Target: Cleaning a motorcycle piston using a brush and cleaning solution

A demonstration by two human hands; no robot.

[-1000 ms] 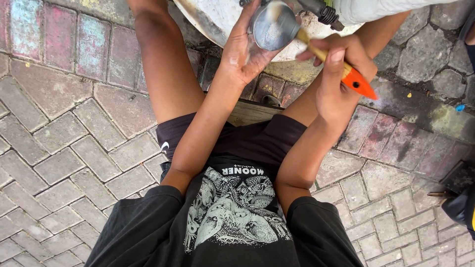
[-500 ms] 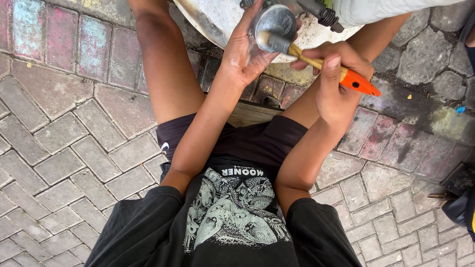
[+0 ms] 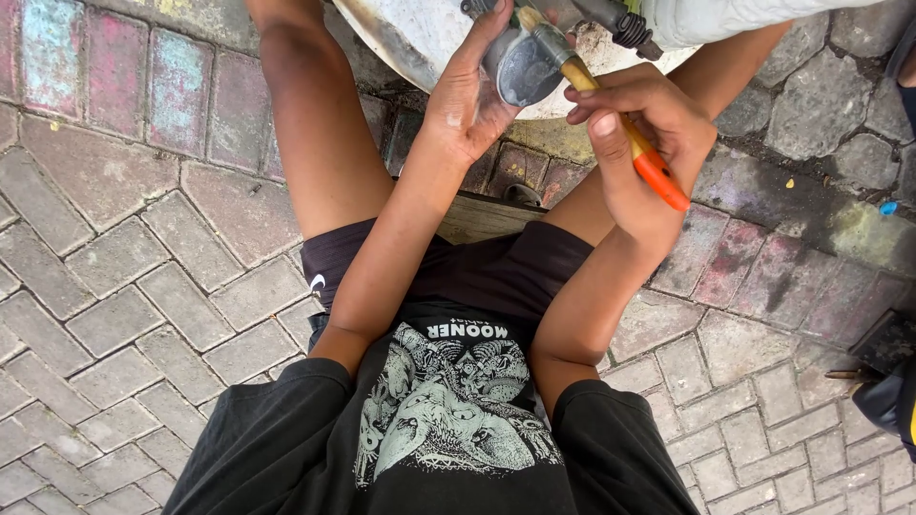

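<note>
— 2 hands counted, both bare, both raised near the top of the view.

— And holding what?

— Left hand [image 3: 469, 95]: cupped around 1 small grey metal part [image 3: 523, 69], palm turned toward the camera, fingers curled behind and over its edge. Right hand [image 3: 641, 133]: closed around 1 brush [image 3: 611, 119], thumb pressed on top, fingers wrapped beneath.

— Colours on that brush?

— 3 sections: orange handle end poking out below the fist, pale wooden shaft through the grip, metal ferrule up at the tip. Bristles touching the face of the grey part, as far as can be seen.

— Position of the part?

— Up high, centre of the view, resting against the left palm, just in front of 1 big pale rounded vessel [image 3: 420, 43] with dark smears along its rim. Only partly in view, cut off by the top edge.

— Anything else near it?

— 1 dark ribbed tube or fitting [image 3: 625, 27] just right of the part, next to some pale cloth at the top right. Exact nature hard to tell.

— Below the hands?

— 2 bare knees spread apart, 1 pair of black shorts [image 3: 477, 272], 1 black shirt with a pale printed graphic [image 3: 448, 410]. 1 strip of wooden seat [image 3: 482, 217] visible between the thighs.

— Ground?

— Grey paving bricks [image 3: 114, 305] in a herringbone pattern, several near the top left tinted pink and bluish. 1 small blue scrap [image 3: 888, 207] at the right edge.
</note>
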